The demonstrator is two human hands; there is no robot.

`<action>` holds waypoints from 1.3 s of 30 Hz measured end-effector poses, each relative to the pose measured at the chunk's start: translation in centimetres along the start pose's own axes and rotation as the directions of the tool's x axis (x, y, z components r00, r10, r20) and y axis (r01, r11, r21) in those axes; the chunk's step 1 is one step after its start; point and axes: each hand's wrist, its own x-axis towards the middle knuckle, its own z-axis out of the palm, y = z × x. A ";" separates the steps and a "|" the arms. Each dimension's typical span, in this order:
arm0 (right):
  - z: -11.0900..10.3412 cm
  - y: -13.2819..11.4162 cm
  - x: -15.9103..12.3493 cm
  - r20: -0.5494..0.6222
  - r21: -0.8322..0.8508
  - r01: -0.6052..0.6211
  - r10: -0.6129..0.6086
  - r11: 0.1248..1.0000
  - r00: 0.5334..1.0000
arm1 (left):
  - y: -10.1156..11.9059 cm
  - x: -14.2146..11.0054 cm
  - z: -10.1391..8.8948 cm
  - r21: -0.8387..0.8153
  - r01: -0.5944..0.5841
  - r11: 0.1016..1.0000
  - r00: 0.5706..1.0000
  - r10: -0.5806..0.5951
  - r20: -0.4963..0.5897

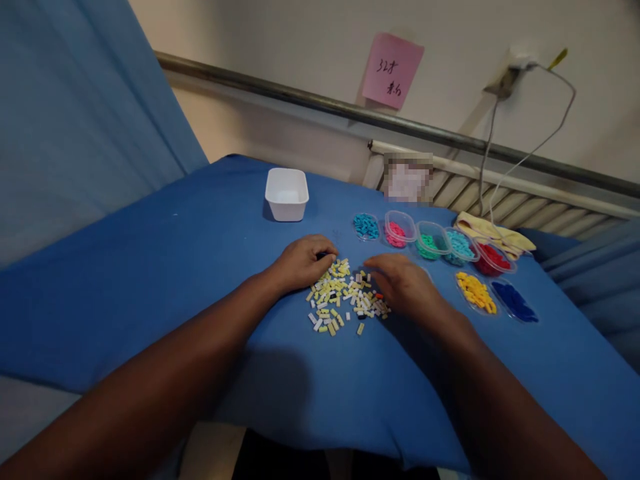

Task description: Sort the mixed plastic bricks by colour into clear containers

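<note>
A loose pile of small building bricks (327,291), mostly pale yellow and white with a few black, tan and orange ones, lies on the blue cloth. At the pile's upper left edge rests my left hand (306,261), fingers curled in with the thumb against them. Whatever it may hold is too small to make out. My right hand (403,280) is over the pile's right edge, with its thumb and forefinger a little apart and nothing visible between them. Its other fingers are partly hidden.
A white tub (287,210) stands behind the pile. Clear tubs to the right hold sorted pieces: blue (366,227), pink (395,233), green (428,247), light teal (460,247), red (493,260), yellow (476,292) and dark blue (515,300). A yellow cloth (495,235) lies beyond.
</note>
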 end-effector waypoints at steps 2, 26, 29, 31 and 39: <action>1.0 -1.0 0.7 0.080 0.002 0.023 -0.023 1.000 0.996 | 0.5 -0.2 0.1 -0.014 -0.059 0.998 0.998 0.059 0.007; 1.4 -2.0 2.1 -0.015 0.136 -0.047 0.050 0.990 0.999 | -0.1 -0.2 -1.4 0.110 -0.101 0.989 0.980 0.080 0.183; 1.2 -3.3 3.7 0.109 -0.017 -0.062 0.063 0.998 0.992 | 0.2 -0.3 -1.5 0.128 -0.125 0.984 0.973 0.097 0.208; 1.2 -3.9 4.5 0.184 -0.099 -0.059 0.077 0.993 0.980 | 0.4 -0.4 -1.5 0.127 -0.133 0.983 0.971 0.103 0.214; 1.9 -4.2 5.2 0.232 -0.152 -0.076 0.111 0.985 0.966 | 0.5 -0.5 -1.3 0.020 0.022 1.000 0.991 -0.024 0.134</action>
